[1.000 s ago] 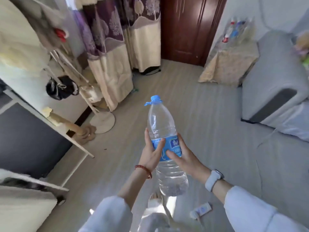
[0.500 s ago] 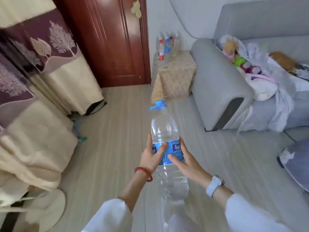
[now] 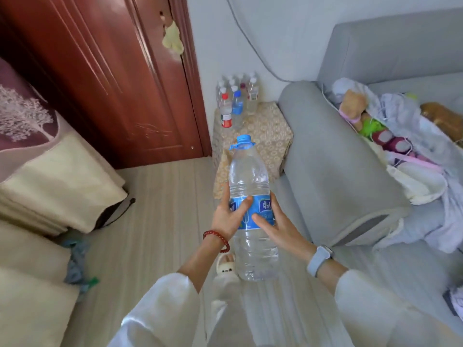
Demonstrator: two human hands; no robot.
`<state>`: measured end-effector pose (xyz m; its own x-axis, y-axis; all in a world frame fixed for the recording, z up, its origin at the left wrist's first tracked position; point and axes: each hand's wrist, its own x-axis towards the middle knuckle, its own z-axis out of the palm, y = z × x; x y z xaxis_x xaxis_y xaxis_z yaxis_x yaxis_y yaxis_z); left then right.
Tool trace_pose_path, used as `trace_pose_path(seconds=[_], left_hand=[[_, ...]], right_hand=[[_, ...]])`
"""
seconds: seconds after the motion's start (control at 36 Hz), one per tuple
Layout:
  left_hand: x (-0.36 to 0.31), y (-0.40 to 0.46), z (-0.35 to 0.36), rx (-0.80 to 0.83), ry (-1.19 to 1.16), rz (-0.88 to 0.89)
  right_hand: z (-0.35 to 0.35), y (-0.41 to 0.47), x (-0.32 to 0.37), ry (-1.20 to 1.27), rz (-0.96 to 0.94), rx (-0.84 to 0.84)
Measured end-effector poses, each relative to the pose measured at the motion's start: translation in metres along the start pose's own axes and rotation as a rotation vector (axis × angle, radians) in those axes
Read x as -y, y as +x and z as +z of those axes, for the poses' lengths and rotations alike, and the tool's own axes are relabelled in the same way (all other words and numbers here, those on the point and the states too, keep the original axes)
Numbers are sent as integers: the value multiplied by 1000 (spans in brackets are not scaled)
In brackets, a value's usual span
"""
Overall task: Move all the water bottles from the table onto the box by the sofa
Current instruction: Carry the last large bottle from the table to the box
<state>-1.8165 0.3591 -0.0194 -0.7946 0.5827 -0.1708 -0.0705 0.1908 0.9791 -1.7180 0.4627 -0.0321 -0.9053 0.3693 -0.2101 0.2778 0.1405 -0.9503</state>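
I hold a large clear water bottle [image 3: 251,186] with a blue cap and blue label upright in front of me. My left hand [image 3: 229,217] grips the label from the left and my right hand [image 3: 278,227] presses it from the right. Straight ahead, the box [image 3: 269,128] draped in a patterned beige cloth stands between the door and the sofa arm. Several small water bottles [image 3: 234,101] stand clustered at its back left corner against the wall.
A grey sofa [image 3: 333,176] fills the right side, its seat piled with toys and clothes [image 3: 400,144]. A dark red wooden door [image 3: 120,78] stands at the left of the box. Curtains [image 3: 45,171] hang at the far left over the wood floor.
The view has turned right and closed in: the cloth-covered box and the sofa arm are now larger and nearer. Both hands keep the same hold on the bottle.
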Motion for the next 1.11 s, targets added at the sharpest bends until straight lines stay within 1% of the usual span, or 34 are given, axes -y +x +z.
trace_pose_path(seconds=[0.08, 0.19, 0.25, 0.33, 0.44, 0.5, 0.56, 0.72, 0.78, 0.86, 0.89, 0.94, 0.97, 1.03, 1.08, 1.11], left_hand=[[-3, 73, -8, 15, -25, -5], [-12, 173, -20, 56, -95, -59], [-20, 223, -23, 88, -155, -98], [-34, 291, -21, 157, -186, -116], [-50, 368, -8, 226, -165, -159], [-54, 406, 1, 252, -142, -175], [-59, 442, 13, 278, -136, -152], [-56, 563, 47, 359, 117, -85], [-52, 602, 55, 361, 223, -51], [-42, 659, 64, 283, 530, 83], [-39, 676, 66, 268, 628, 95], [-31, 705, 68, 220, 742, 88], [-27, 717, 66, 164, 797, 105], [-18, 737, 58, -13, 955, 142], [-8, 748, 47, -194, 1066, 126], [-1, 753, 42, -253, 1096, 106]], right_hand=[[-12, 71, 5, 13, 5, -10], [-31, 166, 19, 24, 112, -17], [-43, 211, 26, 38, 134, -42], [-62, 271, 35, 100, 136, -92], [-95, 339, 40, 191, 90, -167], [-115, 373, 39, 229, 97, -180], [-137, 407, 36, 248, 99, -187], [-202, 518, 7, 244, 117, -177], [-223, 557, -7, 230, 111, -166], [-248, 611, -29, 155, 100, -161], [-253, 627, -35, 136, 93, -168], [-261, 655, -46, 103, 99, -187], [-263, 670, -54, 93, 96, -199], [-265, 697, -72, 100, 111, -210], [-263, 720, -87, 107, 135, -206], [-260, 730, -93, 102, 138, -202]])
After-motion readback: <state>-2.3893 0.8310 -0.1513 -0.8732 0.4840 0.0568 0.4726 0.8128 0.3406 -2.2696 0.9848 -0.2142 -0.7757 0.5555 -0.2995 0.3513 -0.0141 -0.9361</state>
